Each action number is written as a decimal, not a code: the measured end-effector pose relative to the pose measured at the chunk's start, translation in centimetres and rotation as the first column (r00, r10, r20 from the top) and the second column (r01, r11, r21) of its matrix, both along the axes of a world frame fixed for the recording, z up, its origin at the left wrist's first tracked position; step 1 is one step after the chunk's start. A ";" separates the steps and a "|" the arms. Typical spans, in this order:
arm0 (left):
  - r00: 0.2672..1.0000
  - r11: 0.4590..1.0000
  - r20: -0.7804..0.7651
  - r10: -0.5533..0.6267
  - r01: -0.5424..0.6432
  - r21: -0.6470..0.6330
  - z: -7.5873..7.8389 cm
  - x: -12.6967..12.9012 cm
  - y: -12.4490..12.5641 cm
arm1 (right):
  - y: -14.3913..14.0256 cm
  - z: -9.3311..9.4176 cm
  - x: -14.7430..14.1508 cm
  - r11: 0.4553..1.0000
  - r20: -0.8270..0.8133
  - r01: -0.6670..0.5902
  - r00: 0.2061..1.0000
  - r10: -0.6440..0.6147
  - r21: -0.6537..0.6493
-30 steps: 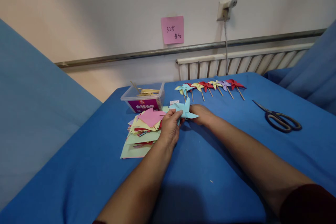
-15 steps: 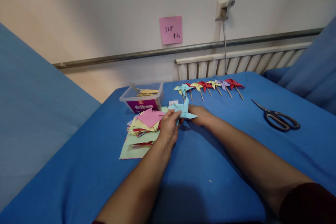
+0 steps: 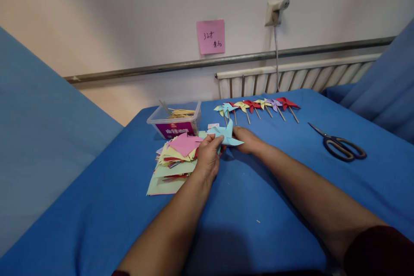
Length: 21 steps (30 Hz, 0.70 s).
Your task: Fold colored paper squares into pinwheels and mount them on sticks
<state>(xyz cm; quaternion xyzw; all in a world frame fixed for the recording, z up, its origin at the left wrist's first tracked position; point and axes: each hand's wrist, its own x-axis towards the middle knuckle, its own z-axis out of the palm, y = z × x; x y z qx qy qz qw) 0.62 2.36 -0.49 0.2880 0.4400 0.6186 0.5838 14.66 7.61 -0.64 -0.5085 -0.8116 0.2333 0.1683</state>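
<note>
A light blue paper pinwheel (image 3: 227, 134) is held over the middle of the table. My left hand (image 3: 209, 154) is closed on it, with the thumb pressed on the centre of the folded paper. Behind the blades lies my right hand (image 3: 247, 140); its fingers are mostly hidden by the paper, so their grip does not show. To the left, a stack of coloured paper sheets (image 3: 171, 184) carries loose cut pieces, with a pink piece (image 3: 185, 144) on top. No stick shows on the held pinwheel.
A clear plastic box (image 3: 174, 129) of thin sticks stands behind the paper stack. Several finished pinwheels (image 3: 252, 105) on sticks lie in a row along the back. Scissors (image 3: 339, 144) lie at the right. A tiny scrap (image 3: 258, 221) rests near the front on the blue cloth (image 3: 278, 241).
Almost nothing differs. The right hand has shifted very slightly behind the pinwheel, and the whole view has moved a little. The left hand keeps its hold on the paper.
</note>
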 end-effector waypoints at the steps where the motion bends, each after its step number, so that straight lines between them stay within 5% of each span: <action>1: 1.000 1.000 0.002 -0.005 0.005 0.000 0.0 0.0 0.0 | -0.2 -0.1 0.2 0.999 -0.015 0.016 1.000 -0.016 0.035; 5: 1.000 1.000 0.001 -0.027 0.027 0.012 -0.2 0.2 -0.1 | -1.7 -1.4 2.4 0.992 0.021 0.044 0.999 -0.047 0.119; 12: 0.997 0.998 -0.042 -0.061 0.062 0.016 -0.4 0.6 -0.3 | -3.6 -3.5 6.1 0.987 0.040 -0.135 0.990 0.132 0.084; 21: 0.997 0.999 -0.054 -0.049 0.048 -0.017 0.4 0.9 -0.6 | -2.2 -3.7 7.4 0.993 0.038 -0.017 0.999 0.013 0.118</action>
